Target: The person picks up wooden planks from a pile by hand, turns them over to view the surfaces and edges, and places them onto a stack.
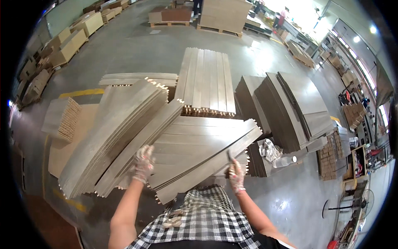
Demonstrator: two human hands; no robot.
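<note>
My left hand (143, 164), in a thin pale glove, is beside the near end of a slanting stack of grey boards (139, 143). It is slightly blurred; its fingers look loosely apart and nothing shows in them. In a similar glove, my right hand (236, 176) is closed around a dark, thin handheld tool (229, 157), its kind unclear. That tool is at the near edge of a long grey board (207, 164) lying askew on top of others. Pale pegs stick out of the board's ends. Under it lies a layer of wide grey boards (186, 133).
More stacked boards stand at the left (116, 120), behind (205, 79) and to the right (277, 112). Crumpled clear plastic (270, 150) and a clear bottle (284, 161) lie at the right. A fan (360, 203) stands farther right. Loaded pallets (224, 16) are at the back.
</note>
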